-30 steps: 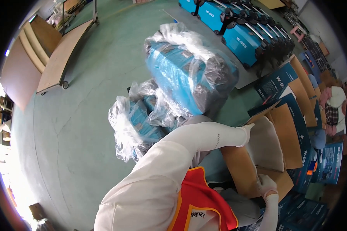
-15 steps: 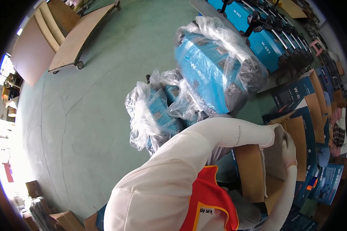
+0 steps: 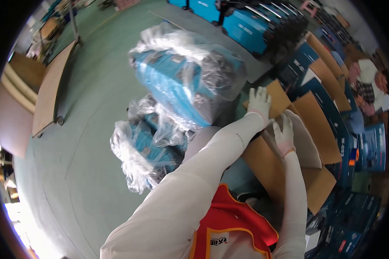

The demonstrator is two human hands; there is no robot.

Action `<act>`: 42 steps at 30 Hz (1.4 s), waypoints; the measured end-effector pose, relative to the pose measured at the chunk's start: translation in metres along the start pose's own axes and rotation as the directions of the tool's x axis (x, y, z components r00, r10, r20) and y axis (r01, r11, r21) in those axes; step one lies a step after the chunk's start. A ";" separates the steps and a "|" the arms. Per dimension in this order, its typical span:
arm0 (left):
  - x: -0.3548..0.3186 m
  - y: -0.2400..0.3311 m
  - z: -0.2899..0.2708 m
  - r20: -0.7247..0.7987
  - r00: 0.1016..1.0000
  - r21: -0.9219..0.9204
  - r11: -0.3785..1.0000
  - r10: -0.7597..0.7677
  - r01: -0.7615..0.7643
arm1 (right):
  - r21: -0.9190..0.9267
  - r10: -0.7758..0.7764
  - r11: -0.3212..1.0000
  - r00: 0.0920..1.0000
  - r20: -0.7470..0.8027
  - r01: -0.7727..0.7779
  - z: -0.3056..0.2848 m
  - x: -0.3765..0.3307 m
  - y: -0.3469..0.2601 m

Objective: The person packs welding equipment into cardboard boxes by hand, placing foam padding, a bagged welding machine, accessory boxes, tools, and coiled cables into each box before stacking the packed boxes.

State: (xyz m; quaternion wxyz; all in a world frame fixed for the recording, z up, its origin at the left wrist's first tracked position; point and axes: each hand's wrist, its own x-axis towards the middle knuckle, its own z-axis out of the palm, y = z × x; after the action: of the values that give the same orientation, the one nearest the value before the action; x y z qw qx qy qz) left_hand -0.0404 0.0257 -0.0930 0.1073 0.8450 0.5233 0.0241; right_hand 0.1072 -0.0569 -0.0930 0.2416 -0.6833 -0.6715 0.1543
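An open cardboard box (image 3: 266, 168) stands at my right with its brown flaps spread. A pale padded liner sheet (image 3: 304, 138) lines its inside. My left hand (image 3: 258, 103), in a white glove, lies with spread fingers on the far flap (image 3: 278, 98). Just nearer to me, my gloved right hand (image 3: 284, 134) is over the box opening by the liner's edge. Its fingers are apart and slightly bent, and I see nothing held in them. The bottom of the box is hidden.
Blue cases in clear plastic (image 3: 173, 77) are piled on the floor left of the box. Blue trolley cases (image 3: 244, 30) with metal handles stand beyond. More open boxes (image 3: 328, 82) line the right, where another person (image 3: 369, 82) is. A wheeled wooden board (image 3: 54, 90) stands far left.
Both hands have come out from deeper in the box, up to its far flap and opening. The left hand has opened onto the flap. My view has shifted to the right.
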 end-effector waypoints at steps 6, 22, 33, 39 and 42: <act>-0.002 0.031 -0.022 0.214 0.969 -0.021 0.991 -0.124 0.132 | -0.195 0.375 0.927 0.788 0.488 -0.320 -0.082 -0.093 0.076; 0.005 0.067 -0.013 0.018 1.000 0.153 0.988 0.004 -0.007 | -0.074 0.195 0.979 0.755 0.626 -0.192 -0.076 -0.139 0.087; -0.016 0.073 0.009 0.714 0.397 -0.107 0.650 0.577 -0.752 | -0.422 0.153 0.903 0.854 0.498 0.085 -0.080 -0.141 0.040; -0.017 0.067 0.023 0.659 0.492 -0.050 0.685 0.569 -0.727 | -0.544 0.244 0.836 0.840 0.485 0.072 -0.078 -0.138 0.021; -0.019 0.072 0.025 0.665 0.466 -0.033 0.647 0.583 -0.762 | -0.611 0.281 0.788 0.839 0.466 0.075 -0.075 -0.143 0.017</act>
State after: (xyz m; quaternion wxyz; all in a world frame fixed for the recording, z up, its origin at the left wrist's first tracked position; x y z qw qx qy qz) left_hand 0.0182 -0.0255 -0.1014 0.1390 0.9450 0.0744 -0.2866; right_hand 0.1545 -0.2080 -0.0553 -0.1961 -0.6904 -0.6845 0.1278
